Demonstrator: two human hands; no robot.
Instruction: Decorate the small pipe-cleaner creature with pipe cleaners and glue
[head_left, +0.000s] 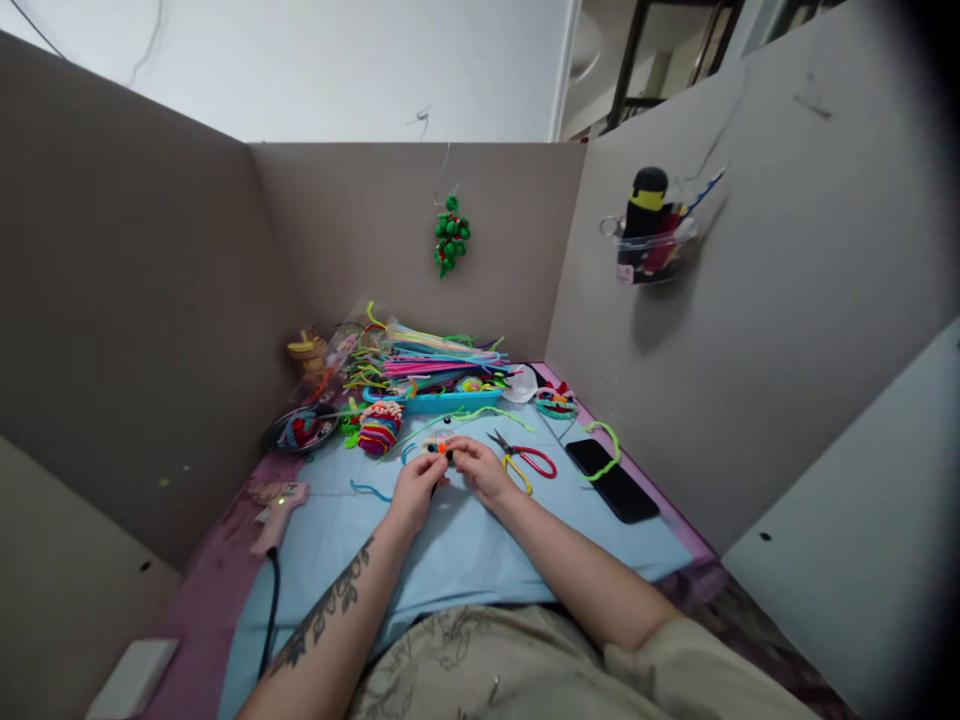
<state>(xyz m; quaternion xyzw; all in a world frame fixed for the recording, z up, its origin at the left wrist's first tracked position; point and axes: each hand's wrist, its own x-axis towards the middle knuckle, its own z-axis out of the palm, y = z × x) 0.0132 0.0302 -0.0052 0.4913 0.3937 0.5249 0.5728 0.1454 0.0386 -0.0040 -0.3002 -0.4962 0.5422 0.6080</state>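
Observation:
Close together at the middle of the light blue cloth are my left hand [418, 490] and my right hand [480, 468]. The fingers of both are pinched around a small fuzzy pipe-cleaner figure [441, 447], with cream, orange, blue and dark bits showing. My fingertips hide much of it. To the right of my right hand lie scissors [529, 460] with one red and one yellow handle, blades slightly apart. A blue pipe-cleaner piece [371, 490] rests left of my left hand. Beyond the hands stretches a bright green pipe cleaner [491, 412].
A blue tray [442, 403] piled with colourful pipe cleaners [442, 360] stands at the back. A striped ball-like craft [380, 428] sits before it. At left lies a pink glue gun [279, 518], its cord running forward. A black phone [615, 482] lies right. Grey panels enclose three sides.

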